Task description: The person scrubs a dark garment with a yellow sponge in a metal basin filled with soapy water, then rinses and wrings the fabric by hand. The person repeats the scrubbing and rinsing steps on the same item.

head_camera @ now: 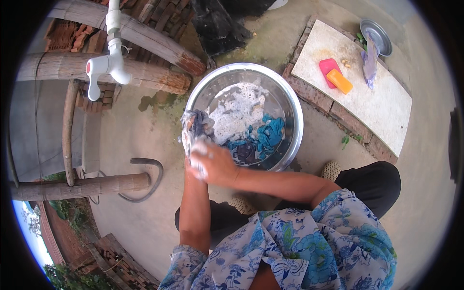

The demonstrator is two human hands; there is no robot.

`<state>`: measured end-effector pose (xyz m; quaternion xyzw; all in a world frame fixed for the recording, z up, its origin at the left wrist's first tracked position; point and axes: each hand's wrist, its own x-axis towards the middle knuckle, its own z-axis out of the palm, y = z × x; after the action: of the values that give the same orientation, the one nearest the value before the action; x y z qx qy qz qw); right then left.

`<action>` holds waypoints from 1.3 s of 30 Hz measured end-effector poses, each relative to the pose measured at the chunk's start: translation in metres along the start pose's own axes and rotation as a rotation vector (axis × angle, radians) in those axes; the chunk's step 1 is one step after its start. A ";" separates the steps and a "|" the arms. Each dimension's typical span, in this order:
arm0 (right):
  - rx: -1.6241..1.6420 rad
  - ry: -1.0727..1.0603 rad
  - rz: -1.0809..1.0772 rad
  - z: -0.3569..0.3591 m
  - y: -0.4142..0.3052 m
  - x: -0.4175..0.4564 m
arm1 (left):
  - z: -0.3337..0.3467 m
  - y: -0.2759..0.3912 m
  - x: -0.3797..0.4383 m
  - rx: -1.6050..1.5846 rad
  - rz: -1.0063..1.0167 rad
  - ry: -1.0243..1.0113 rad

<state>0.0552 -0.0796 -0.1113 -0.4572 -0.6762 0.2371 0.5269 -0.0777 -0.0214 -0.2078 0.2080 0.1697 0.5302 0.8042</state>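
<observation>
A large round metal basin (295,119) stands on the concrete ground before me, holding soapy foam (237,108) and a wet blue cloth (270,134) beside a dark one (246,151). At the basin's left rim my left hand (191,127) is wrapped in a grey, sudsy cloth (199,121). My right hand (214,165), slightly blurred, lies across the left wrist, gripping a foamy white part of what looks like the same cloth. Suds cover both hands and hide some fingers.
To the right, a pale slab (362,98) edged with bricks carries an orange soap bar (339,81), a pink soap dish (328,69) and a crumpled wrapper (369,63). A small metal bowl (384,38) is beyond. Upper left hangs a white plastic tap (108,69); a grey hose (157,181) lies below.
</observation>
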 end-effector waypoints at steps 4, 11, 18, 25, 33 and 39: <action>-0.173 -0.137 0.376 0.008 0.058 0.047 | 0.031 -0.002 0.013 0.055 -0.073 0.301; -0.091 -0.083 0.060 0.002 0.006 0.014 | -0.027 0.016 -0.013 0.058 -0.279 0.458; -0.205 -0.087 0.541 0.007 0.063 0.089 | 0.101 -0.018 0.025 0.004 -0.129 0.770; -0.071 -0.101 0.005 0.006 0.007 0.004 | -0.032 0.021 -0.004 0.043 -0.234 0.104; -0.135 -0.106 0.475 0.009 0.061 0.082 | 0.104 -0.015 0.020 -0.073 -0.116 0.820; -0.082 -0.149 0.054 0.015 0.005 0.016 | -0.013 -0.002 -0.010 -0.014 0.022 0.182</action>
<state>0.0431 -0.0610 -0.1123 -0.4776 -0.7101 0.2565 0.4492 -0.0865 -0.0294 -0.2195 0.1554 0.2361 0.5568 0.7810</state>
